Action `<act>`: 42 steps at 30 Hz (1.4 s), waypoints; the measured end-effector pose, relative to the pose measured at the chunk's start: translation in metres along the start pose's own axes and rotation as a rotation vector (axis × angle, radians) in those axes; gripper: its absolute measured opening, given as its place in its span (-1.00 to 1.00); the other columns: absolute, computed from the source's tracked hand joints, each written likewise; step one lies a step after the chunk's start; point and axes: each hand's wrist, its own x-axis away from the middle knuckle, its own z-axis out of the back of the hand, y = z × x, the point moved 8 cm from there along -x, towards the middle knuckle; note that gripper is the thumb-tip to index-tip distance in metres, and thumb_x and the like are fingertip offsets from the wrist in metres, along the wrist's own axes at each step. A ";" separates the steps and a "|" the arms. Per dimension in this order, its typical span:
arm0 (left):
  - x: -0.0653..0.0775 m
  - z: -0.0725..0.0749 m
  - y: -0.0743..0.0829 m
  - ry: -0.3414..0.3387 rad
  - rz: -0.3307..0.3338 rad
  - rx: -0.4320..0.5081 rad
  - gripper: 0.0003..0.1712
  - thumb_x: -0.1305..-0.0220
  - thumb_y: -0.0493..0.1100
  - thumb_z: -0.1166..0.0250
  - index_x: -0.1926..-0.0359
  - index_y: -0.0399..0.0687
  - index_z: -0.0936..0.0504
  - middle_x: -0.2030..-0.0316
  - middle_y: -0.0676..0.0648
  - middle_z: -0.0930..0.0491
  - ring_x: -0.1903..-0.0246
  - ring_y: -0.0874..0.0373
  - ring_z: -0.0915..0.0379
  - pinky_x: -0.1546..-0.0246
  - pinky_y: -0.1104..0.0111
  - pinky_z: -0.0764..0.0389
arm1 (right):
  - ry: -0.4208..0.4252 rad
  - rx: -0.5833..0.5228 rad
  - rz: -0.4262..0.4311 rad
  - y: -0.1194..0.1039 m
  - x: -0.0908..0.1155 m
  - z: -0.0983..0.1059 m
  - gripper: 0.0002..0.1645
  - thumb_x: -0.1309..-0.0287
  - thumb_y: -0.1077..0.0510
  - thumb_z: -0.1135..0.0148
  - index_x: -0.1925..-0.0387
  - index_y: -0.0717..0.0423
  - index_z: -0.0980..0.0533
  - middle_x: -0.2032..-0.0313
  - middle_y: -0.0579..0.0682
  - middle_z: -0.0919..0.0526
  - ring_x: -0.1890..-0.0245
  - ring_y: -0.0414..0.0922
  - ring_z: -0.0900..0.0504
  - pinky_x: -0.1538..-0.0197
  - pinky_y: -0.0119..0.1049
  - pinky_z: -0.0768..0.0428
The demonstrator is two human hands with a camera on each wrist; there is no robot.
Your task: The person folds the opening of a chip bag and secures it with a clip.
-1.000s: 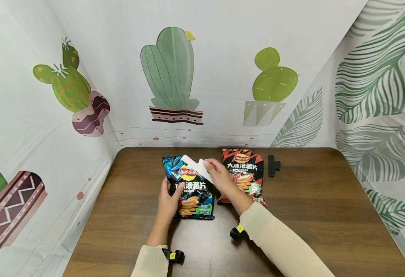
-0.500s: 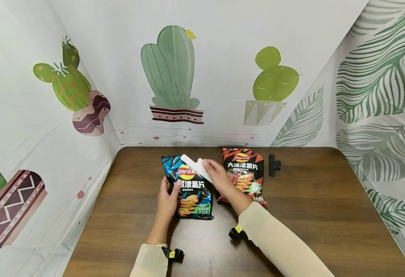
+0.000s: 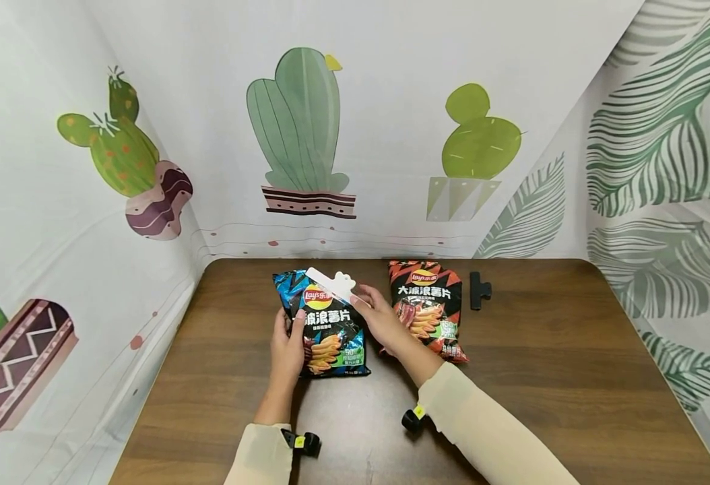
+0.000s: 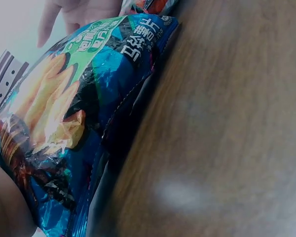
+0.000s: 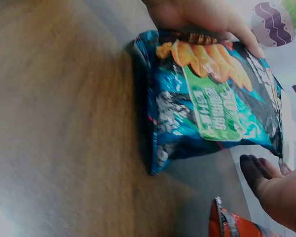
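A blue-and-black bag of potato chips [image 3: 327, 330] is held up, slightly tilted, at the middle of the table. My left hand [image 3: 286, 347] grips its left side, thumb on the front and fingers behind. Across the bag's upper right corner lies a white bag clip [image 3: 338, 285] with a scalloped handle. My right hand [image 3: 380, 316] pinches the clip's lower right end, thumb in front. In the right wrist view the right fingers [image 5: 271, 185] reach behind the bag's edge, and the clip [image 5: 287, 131] shows only as a pale strip. How far the clip's jaws are parted cannot be seen.
A red-and-black chip bag [image 3: 424, 310] lies just right of my right hand, partly hidden by it. Beyond it lies a black clip [image 3: 479, 290]. The brown wooden table [image 3: 543, 377] ends at a printed cloth backdrop [image 3: 391, 135].
The blue bag has shifted slightly left with the left hand. My right hand has slid from the clip's handle down to its right end, so the scalloped handle now shows.
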 end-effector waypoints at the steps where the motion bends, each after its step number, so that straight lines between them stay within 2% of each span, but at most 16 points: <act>1: -0.001 0.001 0.000 0.004 0.001 0.004 -0.32 -0.47 0.25 -0.11 -0.44 0.03 -0.33 -0.19 -0.17 -0.61 -0.03 0.02 -0.56 -0.10 0.23 -0.54 | 0.004 -0.013 -0.018 0.002 0.001 -0.001 -0.21 -0.43 -0.19 -0.11 -0.52 0.05 -0.19 -0.39 0.21 -0.43 -0.40 0.15 -0.40 -0.47 0.13 -0.27; 6: -0.008 0.005 -0.001 0.020 0.003 0.013 -0.29 -0.47 0.27 -0.11 -0.44 -0.01 -0.31 -0.21 -0.20 -0.59 0.04 0.07 -0.59 0.08 0.48 -0.57 | -0.001 -0.087 -0.065 0.006 0.009 -0.010 -0.16 -0.46 -0.15 -0.09 -0.51 0.25 -0.12 -0.40 0.34 -0.37 -0.44 0.20 -0.34 -0.49 0.13 -0.25; 9: -0.013 0.008 -0.001 0.027 0.013 0.032 -0.26 -0.47 0.27 -0.10 -0.46 -0.02 -0.27 -0.24 -0.19 -0.55 0.03 0.09 -0.57 0.11 0.54 -0.56 | -0.035 -0.107 -0.086 0.007 0.015 -0.018 -0.19 -0.48 -0.11 -0.05 -0.47 0.34 -0.12 -0.36 0.38 -0.41 -0.42 0.23 -0.35 -0.48 0.15 -0.26; 13: -0.016 0.012 0.001 0.045 0.048 -0.001 -0.21 -0.49 0.30 -0.03 -0.51 -0.02 -0.17 -0.06 -0.19 -0.59 0.10 0.12 -0.51 0.08 0.43 -0.50 | -0.069 -0.069 -0.084 0.008 0.020 -0.025 -0.28 -0.49 -0.04 -0.03 -0.45 0.32 -0.18 -0.31 0.39 -0.45 -0.36 0.26 -0.40 -0.43 0.17 -0.29; 17: -0.018 0.014 0.004 0.057 0.070 -0.023 -0.29 -0.53 0.22 0.01 -0.50 -0.04 -0.13 0.11 -0.19 -0.58 0.20 0.13 -0.45 0.05 0.29 -0.40 | -0.071 -0.027 -0.077 0.010 0.021 -0.028 -0.30 -0.48 0.06 -0.04 -0.50 0.24 -0.15 -0.37 0.42 -0.36 -0.40 0.30 -0.34 -0.43 0.21 -0.28; 21: -0.020 0.014 0.003 0.034 0.066 -0.012 -0.38 -0.53 0.10 -0.02 -0.43 -0.06 -0.14 0.00 -0.24 -0.62 0.18 0.14 -0.47 -0.01 0.31 -0.39 | -0.066 -0.022 -0.085 0.011 0.022 -0.028 -0.27 -0.46 0.11 -0.06 -0.53 0.19 -0.12 -0.41 0.43 -0.30 -0.43 0.33 -0.28 -0.44 0.25 -0.26; 24: -0.021 0.012 0.002 0.014 0.051 -0.019 -0.37 -0.52 0.04 -0.07 -0.45 -0.10 -0.15 -0.16 -0.28 -0.54 0.09 0.11 -0.50 -0.03 0.34 -0.43 | -0.067 -0.040 -0.091 0.006 0.026 -0.028 -0.26 -0.45 0.13 -0.05 -0.54 0.21 -0.10 -0.40 0.44 -0.30 -0.43 0.35 -0.28 -0.44 0.26 -0.26; 27: -0.023 0.011 0.003 -0.009 0.021 -0.034 -0.29 -0.51 0.04 -0.10 -0.51 -0.15 -0.13 -0.31 -0.31 -0.39 -0.06 -0.04 -0.49 -0.18 0.21 -0.46 | -0.065 -0.057 -0.095 0.006 0.026 -0.028 -0.25 -0.43 0.14 -0.07 -0.54 0.22 -0.10 -0.38 0.43 -0.34 -0.40 0.34 -0.33 -0.43 0.25 -0.28; 29: -0.024 0.013 0.004 -0.013 0.006 -0.078 -0.23 -0.50 0.07 -0.12 -0.54 -0.17 -0.12 -0.36 -0.33 -0.31 -0.19 -0.14 -0.41 -0.32 0.06 -0.38 | -0.066 -0.067 -0.091 0.010 0.023 -0.028 -0.23 -0.42 0.12 -0.09 -0.54 0.20 -0.10 -0.37 0.41 -0.37 -0.38 0.32 -0.36 -0.42 0.23 -0.30; 31: -0.025 0.014 0.004 -0.017 -0.001 -0.133 -0.19 -0.48 0.10 -0.14 -0.56 -0.14 -0.11 -0.40 -0.34 -0.28 -0.31 -0.21 -0.31 -0.42 -0.07 -0.25 | -0.069 -0.073 -0.090 0.012 0.022 -0.029 -0.22 -0.41 0.13 -0.10 -0.55 0.20 -0.10 -0.36 0.40 -0.38 -0.36 0.32 -0.38 -0.41 0.22 -0.32; 34: -0.025 0.016 0.004 -0.022 0.005 -0.207 -0.17 -0.45 0.11 -0.15 -0.58 -0.08 -0.10 -0.42 -0.34 -0.27 -0.41 -0.24 -0.19 -0.46 -0.13 -0.17 | -0.080 -0.080 -0.091 0.013 0.021 -0.030 -0.20 -0.41 0.12 -0.11 -0.56 0.18 -0.08 -0.37 0.39 -0.37 -0.38 0.32 -0.36 -0.41 0.22 -0.32; 38: -0.027 0.015 0.005 -0.042 0.010 -0.199 -0.17 -0.42 0.05 -0.19 -0.57 -0.09 -0.12 -0.42 -0.32 -0.31 -0.42 -0.22 -0.21 -0.46 -0.12 -0.16 | -0.082 -0.084 -0.101 0.016 0.020 -0.031 -0.19 -0.41 0.11 -0.10 -0.57 0.14 -0.06 -0.38 0.37 -0.36 -0.39 0.32 -0.34 -0.42 0.23 -0.30; 42: -0.027 0.015 0.003 -0.056 0.032 -0.181 -0.26 -0.41 0.02 -0.22 -0.51 -0.03 -0.21 -0.33 -0.26 -0.39 -0.34 -0.16 -0.29 -0.41 -0.08 -0.24 | -0.072 -0.095 -0.109 0.017 0.019 -0.031 -0.18 -0.40 0.13 -0.10 -0.58 0.13 -0.05 -0.36 0.36 -0.38 -0.37 0.30 -0.36 -0.42 0.22 -0.30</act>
